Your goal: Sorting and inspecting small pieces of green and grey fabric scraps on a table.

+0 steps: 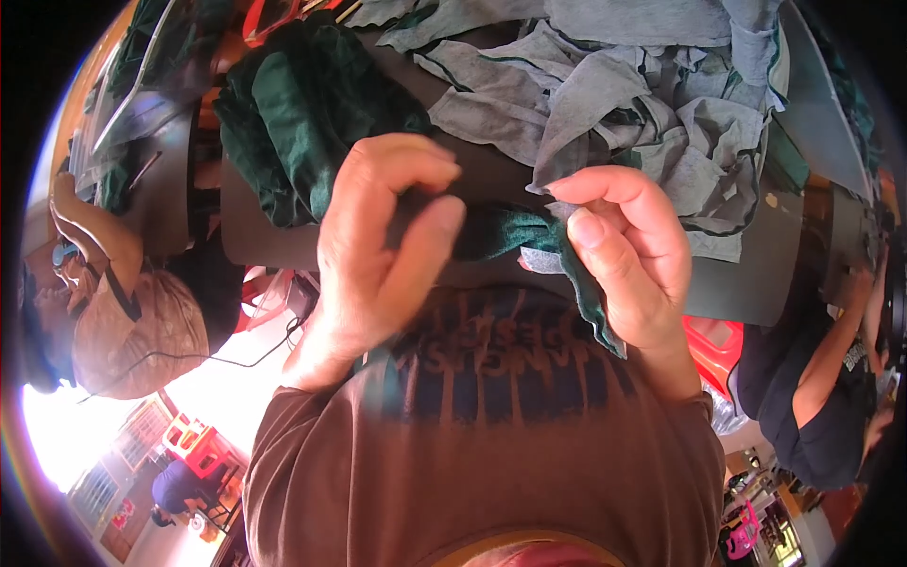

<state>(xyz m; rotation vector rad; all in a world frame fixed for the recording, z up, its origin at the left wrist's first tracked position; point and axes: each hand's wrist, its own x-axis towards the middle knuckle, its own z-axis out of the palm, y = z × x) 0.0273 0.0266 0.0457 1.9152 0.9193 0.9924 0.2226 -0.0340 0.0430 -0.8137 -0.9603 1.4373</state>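
My right hand [631, 250] pinches the edge of a dark green cloth piece [515, 231] between thumb and fingers. A narrow end of this cloth hangs below the hand, and a small pale grey patch shows beside it. To the left, my left hand [383, 231] is raised with curled fingers. Its thumb and forefinger tips are apart, slightly blurred, and I see nothing between them. Just beyond the left hand lies a heap of dark green cloth [302, 113]. Grey cloth pieces with green edges [652, 113] are piled beyond the right hand.
The dark table [746, 283] carries both piles. A person in brown [142, 321] sits at the left, another in black [812, 378] at the right. A red plastic stool [713, 350] stands beyond my right elbow. A thin dark cable [255, 359] runs at the left.
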